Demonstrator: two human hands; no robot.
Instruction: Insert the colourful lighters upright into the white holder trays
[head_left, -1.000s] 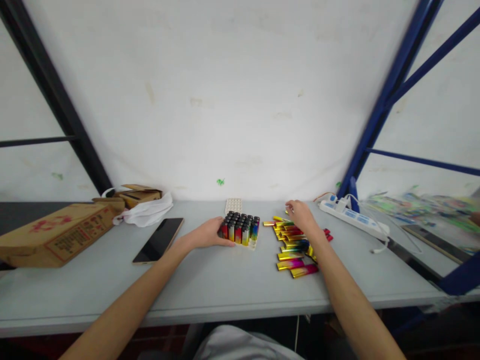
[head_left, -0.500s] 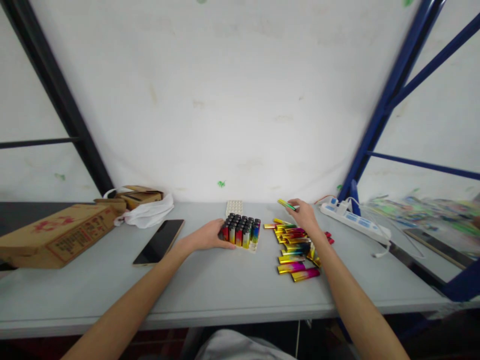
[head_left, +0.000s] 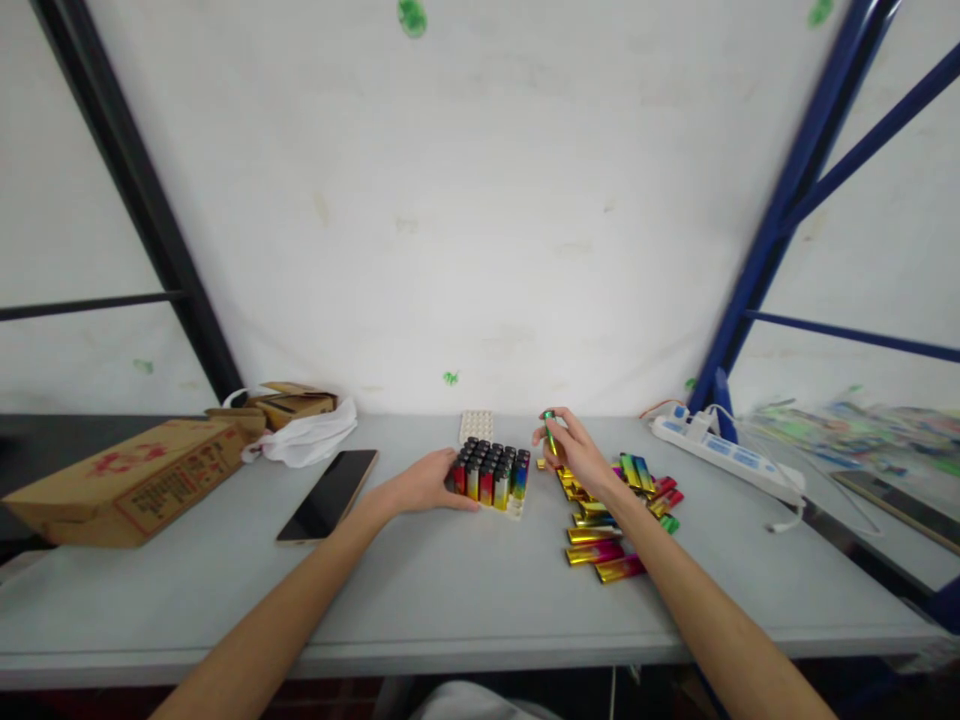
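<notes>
Lighters (head_left: 487,482) with black ends and shiny red, yellow and blue bodies stand upright in close rows in a pale tray (head_left: 516,509) with round holes. My left hand (head_left: 429,480) is closed round the left side of this block, its thumb along the front. Some holes at the tray's front right corner show bare. In my right hand (head_left: 568,444), a green and yellow lighter (head_left: 551,431) is pinched nearly upright, just right of the block. Below that hand lies a loose heap of shiny lighters (head_left: 594,552), partly covered by my right forearm.
Behind the block lies another pale holed tray (head_left: 477,426). To the left are a phone (head_left: 328,497), a white plastic bag (head_left: 315,437) and cardboard boxes (head_left: 135,475). A white power strip (head_left: 727,455) with a cable lies at the right, near the blue frame post (head_left: 757,250).
My right hand has moved left from above the heap toward the block, and the lighter in it has turned from nearly flat to upright. My left hand stays on the block.
</notes>
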